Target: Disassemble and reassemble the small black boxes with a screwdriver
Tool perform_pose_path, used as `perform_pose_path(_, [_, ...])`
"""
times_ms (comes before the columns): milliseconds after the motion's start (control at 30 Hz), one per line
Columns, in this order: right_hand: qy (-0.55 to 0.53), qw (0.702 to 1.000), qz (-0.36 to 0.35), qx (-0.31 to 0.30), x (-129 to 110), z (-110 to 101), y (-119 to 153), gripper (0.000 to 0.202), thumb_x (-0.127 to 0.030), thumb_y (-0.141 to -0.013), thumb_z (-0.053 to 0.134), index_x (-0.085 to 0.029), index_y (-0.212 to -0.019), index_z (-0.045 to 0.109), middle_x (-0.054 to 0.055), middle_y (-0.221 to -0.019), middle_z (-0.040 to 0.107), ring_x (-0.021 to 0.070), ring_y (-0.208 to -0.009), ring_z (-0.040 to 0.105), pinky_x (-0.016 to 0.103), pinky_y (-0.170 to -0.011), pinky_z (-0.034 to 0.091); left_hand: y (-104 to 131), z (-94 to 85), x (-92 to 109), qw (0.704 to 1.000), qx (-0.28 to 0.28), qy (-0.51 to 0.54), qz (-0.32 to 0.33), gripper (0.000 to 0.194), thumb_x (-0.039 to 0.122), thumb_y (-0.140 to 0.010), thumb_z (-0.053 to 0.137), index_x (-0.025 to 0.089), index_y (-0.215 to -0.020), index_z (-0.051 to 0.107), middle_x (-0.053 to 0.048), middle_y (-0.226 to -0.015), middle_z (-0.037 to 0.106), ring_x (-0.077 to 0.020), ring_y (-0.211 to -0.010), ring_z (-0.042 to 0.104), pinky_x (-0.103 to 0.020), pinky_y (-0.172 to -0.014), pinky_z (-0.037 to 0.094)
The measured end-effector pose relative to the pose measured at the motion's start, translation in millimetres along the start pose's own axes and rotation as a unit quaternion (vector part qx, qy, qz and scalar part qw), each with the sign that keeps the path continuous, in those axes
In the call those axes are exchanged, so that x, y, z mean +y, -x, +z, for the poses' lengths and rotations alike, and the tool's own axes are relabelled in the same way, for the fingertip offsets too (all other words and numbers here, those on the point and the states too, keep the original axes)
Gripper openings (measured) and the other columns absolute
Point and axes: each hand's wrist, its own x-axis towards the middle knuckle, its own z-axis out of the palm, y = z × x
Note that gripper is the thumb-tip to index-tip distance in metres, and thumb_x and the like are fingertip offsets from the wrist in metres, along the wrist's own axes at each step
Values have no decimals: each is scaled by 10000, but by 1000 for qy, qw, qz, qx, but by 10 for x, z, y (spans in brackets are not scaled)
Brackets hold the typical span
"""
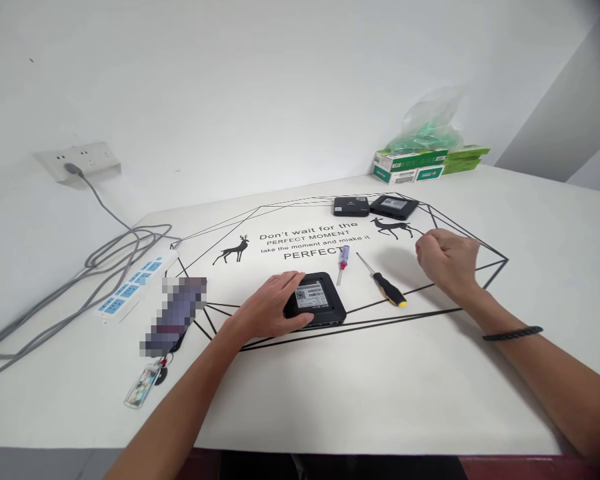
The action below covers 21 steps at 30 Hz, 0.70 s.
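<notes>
A black box-shaped device [314, 298] with a white label lies on the printed mat, and my left hand [275, 307] grips its left side, thumb along the front edge and fingers at the back. My right hand [445, 260] is closed in a fist above the right part of the mat; what it holds, if anything, is hidden. Between the hands lie a small screwdriver [344, 261] with a clear purple handle and a larger screwdriver [387, 287] with a black and yellow handle. Farther back, two more black devices, one flat [351, 206] and one tilted against it [394, 206], sit together.
Green and white boxes [410, 167] with a plastic bag [427, 127] on top stand by the wall. At left are a power strip [135, 287], a coiled grey cable [95, 257], a blurred-out object [175, 317] and a keychain [143, 385].
</notes>
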Motion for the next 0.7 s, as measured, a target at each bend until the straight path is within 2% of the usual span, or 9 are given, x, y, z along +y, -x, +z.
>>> perform_pose_path(100, [-34,999,13,-1,-71,-2,14,267,-265,-741,411,-265,-480,354,27,-534,517,166,-501,487,329,-539,401,3,-1,1,1000,-3,-3,-2,699,491,-948,591,202,-1544,367,-160,-1545,500,-353,-1386,506,-532,-1147,448])
perform_pose_path(400, [-56,998,-9,-35,-202,-51,35,268,-288,-697,442,-256,-467,310,20,-494,475,161,-501,441,337,-557,373,9,25,-36,1000,-9,-16,1,721,514,-957,583,173,-1550,356,-171,-1574,469,-353,-1441,456,-522,-1186,414])
perform_pose_path(567, [-64,996,-36,-41,-269,-93,62,275,-274,-712,446,-255,-485,291,19,-492,470,153,-486,421,333,-537,355,3,17,-38,1000,-13,-15,-1,716,526,-961,577,158,-1539,369,-179,-1573,470,-352,-1428,470,-527,-1179,419])
perform_pose_path(700, [-76,992,-71,-76,-325,-131,92,306,-261,-762,442,-254,-489,304,38,-526,516,154,-507,482,327,-548,376,4,17,-49,1000,-12,-15,-4,716,536,-961,575,184,-1546,359,-163,-1575,474,-345,-1426,475,-524,-1172,430])
